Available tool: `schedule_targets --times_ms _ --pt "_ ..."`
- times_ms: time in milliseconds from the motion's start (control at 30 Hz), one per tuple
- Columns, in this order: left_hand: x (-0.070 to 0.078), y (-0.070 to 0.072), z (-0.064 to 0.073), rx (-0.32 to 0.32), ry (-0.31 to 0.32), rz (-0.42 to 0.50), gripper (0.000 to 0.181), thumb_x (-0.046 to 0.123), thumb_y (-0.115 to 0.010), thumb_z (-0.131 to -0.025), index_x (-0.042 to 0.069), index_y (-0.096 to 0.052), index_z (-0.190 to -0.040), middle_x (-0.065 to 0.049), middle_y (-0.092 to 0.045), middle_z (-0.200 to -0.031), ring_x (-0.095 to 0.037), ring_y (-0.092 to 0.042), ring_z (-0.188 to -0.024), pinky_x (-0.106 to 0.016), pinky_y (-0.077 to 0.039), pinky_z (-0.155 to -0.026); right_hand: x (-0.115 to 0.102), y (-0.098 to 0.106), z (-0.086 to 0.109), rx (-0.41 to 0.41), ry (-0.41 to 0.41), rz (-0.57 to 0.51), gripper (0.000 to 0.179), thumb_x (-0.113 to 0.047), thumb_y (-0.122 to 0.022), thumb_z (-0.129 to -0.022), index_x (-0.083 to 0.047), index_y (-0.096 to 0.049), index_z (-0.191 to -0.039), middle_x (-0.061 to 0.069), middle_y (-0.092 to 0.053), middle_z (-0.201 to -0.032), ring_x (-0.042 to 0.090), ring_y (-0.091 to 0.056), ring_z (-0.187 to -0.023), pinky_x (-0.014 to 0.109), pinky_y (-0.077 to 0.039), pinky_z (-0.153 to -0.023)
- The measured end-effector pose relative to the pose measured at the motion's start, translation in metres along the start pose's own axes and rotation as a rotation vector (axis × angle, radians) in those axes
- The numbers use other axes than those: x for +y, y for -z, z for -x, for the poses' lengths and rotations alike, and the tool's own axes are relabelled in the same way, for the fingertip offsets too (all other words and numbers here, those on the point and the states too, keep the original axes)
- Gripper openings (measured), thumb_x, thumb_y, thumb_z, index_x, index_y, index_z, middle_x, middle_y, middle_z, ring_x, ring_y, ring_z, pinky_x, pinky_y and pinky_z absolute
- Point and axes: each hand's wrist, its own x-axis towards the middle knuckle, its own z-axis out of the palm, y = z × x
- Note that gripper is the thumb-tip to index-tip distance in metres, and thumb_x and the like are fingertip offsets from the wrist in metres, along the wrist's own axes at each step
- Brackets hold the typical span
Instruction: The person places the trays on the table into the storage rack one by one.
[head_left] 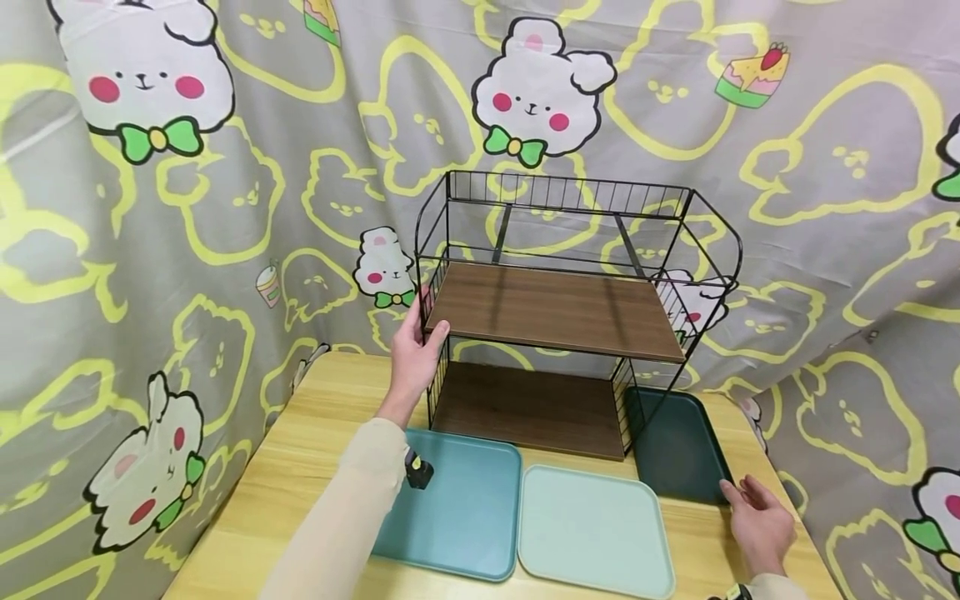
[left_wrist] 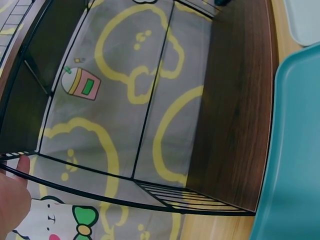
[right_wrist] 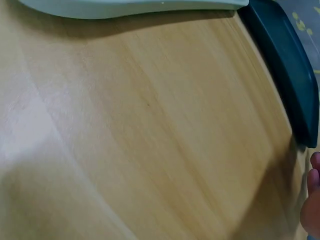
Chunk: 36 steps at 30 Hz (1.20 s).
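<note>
The left hand [head_left: 411,354] grips the wire rack [head_left: 558,312] firmly; the right hand [head_left: 759,521], fingers relaxed, should touch the dark tray [head_left: 678,454] gently.

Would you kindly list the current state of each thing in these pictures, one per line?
Wire rack: upright on the table, both wooden shelves bare.
Left hand: grips the rack's front left corner post.
Right hand: open, fingertips at the dark green tray's near corner.
Dark green tray: flat, right of the rack.
Teal tray: flat, bare.
Mint tray: flat, bare.
</note>
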Motion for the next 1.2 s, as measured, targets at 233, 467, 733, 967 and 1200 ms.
schedule_targets --times_ms 233,467,733,967,1200 --pt "-0.001 0.0 0.001 0.004 0.018 -0.011 0.07 0.014 -0.063 -0.107 0.021 -0.032 -0.169 0.001 -0.038 -0.172 -0.013 -0.034 -0.16 -0.038 -0.031 -0.131 0.008 -0.007 -0.006 -0.007 -0.042 0.011 0.065 -0.037 -0.076 -0.097 -0.002 -0.06 -0.149 -0.053 -0.038 -0.065 -0.033 -0.041 -0.064 -0.003 -0.035 -0.071" --pt "-0.002 0.003 0.001 0.01 0.027 -0.018 0.069 0.015 -0.064 -0.107 0.021 -0.033 -0.168 0.001 -0.038 -0.172 -0.015 -0.034 -0.16 -0.039 -0.031 -0.131 0.01 -0.017 -0.011 0.001 -0.033 0.076 0.058 -0.038 -0.073 -0.099 -0.005 -0.063 -0.146 -0.033 -0.075 -0.092 -0.02 -0.052 -0.075 0.044 -0.035 -0.126" --pt "-0.003 0.001 -0.001 0.003 0.017 -0.004 0.07 0.014 -0.064 -0.107 0.027 -0.033 -0.168 0.001 -0.039 -0.171 -0.016 -0.037 -0.159 -0.039 -0.033 -0.13 0.014 -0.024 -0.013 0.066 0.097 0.242 0.04 -0.02 -0.069 -0.1 0.004 -0.068 -0.132 0.03 -0.069 -0.128 0.048 -0.058 -0.115 0.06 -0.029 -0.108" --pt "-0.004 -0.001 -0.002 -0.005 0.002 -0.006 0.069 0.013 -0.063 -0.107 0.023 -0.033 -0.168 0.004 -0.038 -0.172 -0.014 -0.036 -0.159 -0.039 -0.032 -0.131 0.014 -0.02 -0.013 0.075 0.096 0.267 0.038 -0.015 -0.061 -0.103 0.006 -0.064 -0.135 0.03 -0.063 -0.135 0.054 -0.054 -0.129 0.061 -0.026 -0.11" --pt "-0.002 -0.001 0.001 0.012 0.018 -0.012 0.069 0.013 -0.063 -0.107 0.024 -0.033 -0.168 0.003 -0.038 -0.172 -0.013 -0.034 -0.16 -0.039 -0.03 -0.132 0.02 -0.016 -0.012 0.119 0.013 0.181 0.037 -0.016 -0.063 -0.104 0.004 -0.068 -0.134 0.028 -0.068 -0.133 0.033 -0.064 -0.11 0.054 -0.028 -0.119"
